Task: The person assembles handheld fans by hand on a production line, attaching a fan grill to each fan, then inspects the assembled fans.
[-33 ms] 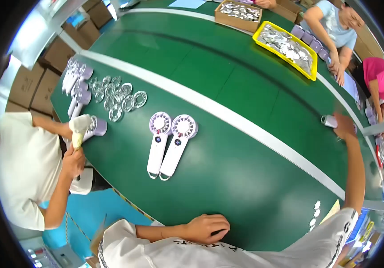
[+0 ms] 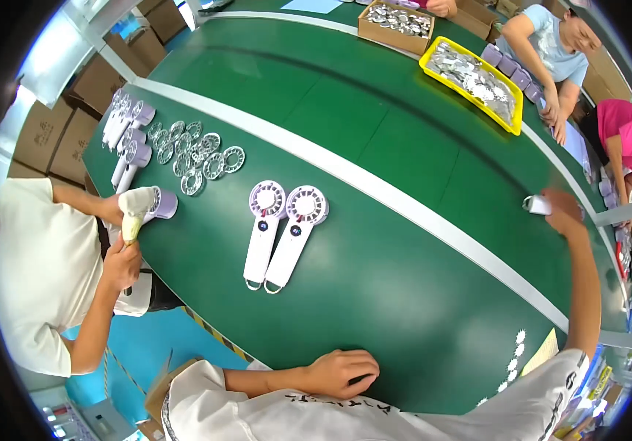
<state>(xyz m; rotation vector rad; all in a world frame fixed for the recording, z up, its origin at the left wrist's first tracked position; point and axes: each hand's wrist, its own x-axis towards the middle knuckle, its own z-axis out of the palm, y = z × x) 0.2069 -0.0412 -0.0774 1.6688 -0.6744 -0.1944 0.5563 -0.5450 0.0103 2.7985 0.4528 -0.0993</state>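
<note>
My left hand rests on the green table near its front edge, fingers curled into a loose fist with nothing visible inside. Far to the right, my right hand is stretched across the white strip, somewhat blurred. It is closed around a handheld fan, of which only the white handle end and its metal loop show; the rest is hidden. Two white and lilac handheld fans, a left one and a right one, lie side by side at the middle, heads touching and away from me.
Clear rings and more fans lie at the left, beside a co-worker's hand gripping a pale-headed mallet. Small white toothed pieces line the near right. A yellow tray and cardboard box of metal parts stand far off.
The view has shifted slightly, and more white toothed pieces show at the near right. My right hand and its fan have moved a little nearer; my left hand stays put.
</note>
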